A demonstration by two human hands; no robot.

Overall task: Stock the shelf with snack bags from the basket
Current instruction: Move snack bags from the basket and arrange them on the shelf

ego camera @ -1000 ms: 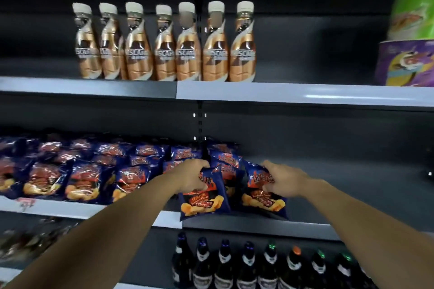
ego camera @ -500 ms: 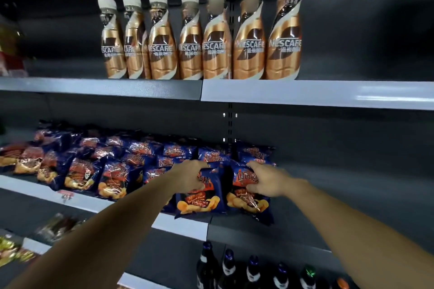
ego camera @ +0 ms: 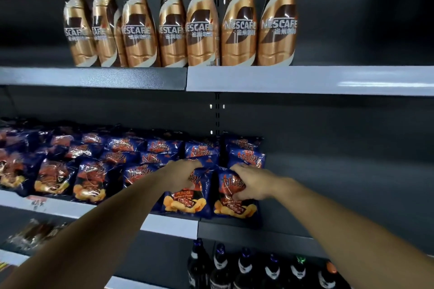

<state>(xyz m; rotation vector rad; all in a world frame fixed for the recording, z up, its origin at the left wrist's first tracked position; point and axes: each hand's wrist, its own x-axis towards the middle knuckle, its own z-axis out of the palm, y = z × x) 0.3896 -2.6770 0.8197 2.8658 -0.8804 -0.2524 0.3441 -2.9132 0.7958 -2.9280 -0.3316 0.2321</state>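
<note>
Two dark blue snack bags stand at the front of the middle shelf [ego camera: 293,232]. My left hand [ego camera: 182,177] grips the top of the left snack bag [ego camera: 185,202], fingers curled over its upper edge. My right hand [ego camera: 252,182] holds the right snack bag [ego camera: 234,206], fingers over its top and thumb on its front. Rows of the same snack bags [ego camera: 94,171] fill the shelf to the left and behind. The basket is out of view.
Brown coffee bottles [ego camera: 178,21] line the upper shelf [ego camera: 305,78]. Dark glass bottles [ego camera: 258,267] stand on the shelf below. The middle shelf right of the bags is bare. More packets [ego camera: 35,232] lie on the lower left.
Both hands have brought the two bags back onto the shelf front, standing side by side. The camera has moved closer and to the left.
</note>
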